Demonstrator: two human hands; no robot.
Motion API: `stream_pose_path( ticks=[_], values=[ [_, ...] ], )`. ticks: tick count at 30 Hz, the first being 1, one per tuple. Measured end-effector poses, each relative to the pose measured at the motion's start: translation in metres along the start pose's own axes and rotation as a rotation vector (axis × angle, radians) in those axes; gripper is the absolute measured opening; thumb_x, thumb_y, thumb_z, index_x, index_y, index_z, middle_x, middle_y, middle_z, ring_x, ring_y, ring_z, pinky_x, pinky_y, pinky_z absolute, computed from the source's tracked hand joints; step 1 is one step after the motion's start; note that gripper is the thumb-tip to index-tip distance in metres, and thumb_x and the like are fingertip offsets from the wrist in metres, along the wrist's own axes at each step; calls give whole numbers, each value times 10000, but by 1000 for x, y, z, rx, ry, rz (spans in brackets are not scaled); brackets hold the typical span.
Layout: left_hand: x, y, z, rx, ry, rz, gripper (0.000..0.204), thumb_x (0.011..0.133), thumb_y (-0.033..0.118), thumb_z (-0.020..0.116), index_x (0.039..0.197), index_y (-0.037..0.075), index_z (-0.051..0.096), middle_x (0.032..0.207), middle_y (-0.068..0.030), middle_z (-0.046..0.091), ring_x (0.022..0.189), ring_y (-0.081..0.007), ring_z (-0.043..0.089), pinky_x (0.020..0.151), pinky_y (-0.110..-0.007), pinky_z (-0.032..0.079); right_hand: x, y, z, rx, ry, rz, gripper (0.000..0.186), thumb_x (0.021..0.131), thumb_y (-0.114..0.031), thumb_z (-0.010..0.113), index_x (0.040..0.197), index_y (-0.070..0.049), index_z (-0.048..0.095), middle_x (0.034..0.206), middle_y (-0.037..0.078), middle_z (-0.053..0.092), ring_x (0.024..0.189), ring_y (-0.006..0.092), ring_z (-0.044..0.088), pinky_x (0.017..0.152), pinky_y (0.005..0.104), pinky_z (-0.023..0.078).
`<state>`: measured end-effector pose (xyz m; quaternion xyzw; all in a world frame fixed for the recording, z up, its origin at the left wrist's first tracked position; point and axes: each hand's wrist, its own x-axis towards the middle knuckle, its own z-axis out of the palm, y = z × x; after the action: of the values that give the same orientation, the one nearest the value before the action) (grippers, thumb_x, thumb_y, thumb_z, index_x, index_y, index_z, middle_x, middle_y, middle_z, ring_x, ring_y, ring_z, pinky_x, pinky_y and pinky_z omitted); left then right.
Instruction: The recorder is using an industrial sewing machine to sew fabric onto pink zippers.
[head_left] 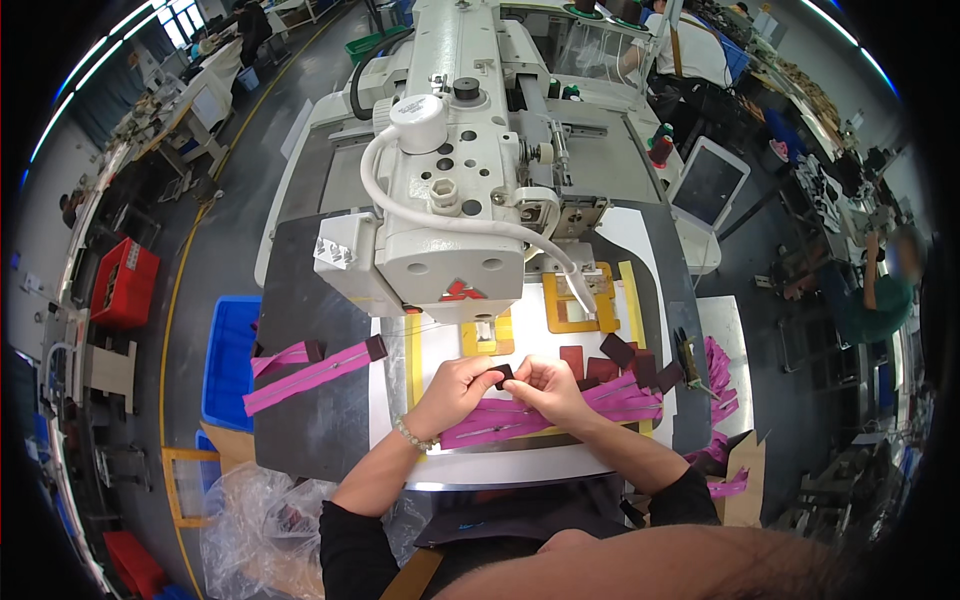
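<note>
My left hand (462, 392) and my right hand (550, 390) meet in front of the sewing machine head (450, 250). Between their pinched fingertips is a small dark tab (503, 374). Beneath the hands lie several pink zipper strips (490, 428), spread across the white work plate (540, 462). To the right of my right hand are loose dark tabs (618, 350) and reddish tabs (571, 359). Just beyond my fingers sits a small yellow frame (487, 333) under the machine, with a larger yellow frame (556, 310) farther right.
Two pink zippers with dark ends (315, 377) rest on the dark table at left, near a blue bin (230, 360). Dark-handled snips (688, 358) lie right of the plate. More pink strips (720, 375) and a tablet-like screen (712, 178) are farther right. Clear plastic (265, 525) hangs at lower left.
</note>
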<state>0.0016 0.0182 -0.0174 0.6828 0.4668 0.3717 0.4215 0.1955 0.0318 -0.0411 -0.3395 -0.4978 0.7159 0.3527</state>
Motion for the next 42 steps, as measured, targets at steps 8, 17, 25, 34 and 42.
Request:
stream_pose_path(
  ticks=[8,17,25,34,42],
  values=[
    [0,-2,-2,15,9,9,138,879,127,621,854,-8,640,658,-94,592,574,-171,547,547,-296,419,0,-3,0,-38,-8,19,124,871,-70,681,844,-26,568,729,-6,620,592,14,538,491,164,398],
    [1,-3,-5,-32,33,2,139,868,123,645,858,-15,660,694,-76,641,615,-124,578,575,-262,440,2,-6,1,66,-2,39,130,894,-94,656,932,0,575,858,89,685,738,109,664,605,219,522],
    [0,-3,-4,-66,44,-44,147,877,119,640,853,-25,662,706,-80,658,627,-120,603,576,-256,456,1,-4,1,6,17,37,120,900,-90,647,922,17,596,835,97,688,711,110,659,618,225,530],
    [-1,-3,-4,-103,21,-90,184,905,139,612,838,-27,653,689,-80,656,621,-120,611,573,-254,467,1,-6,2,-13,15,45,106,898,-62,644,875,27,592,785,123,679,662,130,653,592,248,531],
    [0,-2,-5,-76,8,-73,174,888,114,621,786,-27,629,664,-75,643,597,-106,592,536,-252,438,2,-4,2,-47,4,71,129,883,-72,669,824,-8,573,727,89,672,624,125,654,544,224,504]
  ],
)
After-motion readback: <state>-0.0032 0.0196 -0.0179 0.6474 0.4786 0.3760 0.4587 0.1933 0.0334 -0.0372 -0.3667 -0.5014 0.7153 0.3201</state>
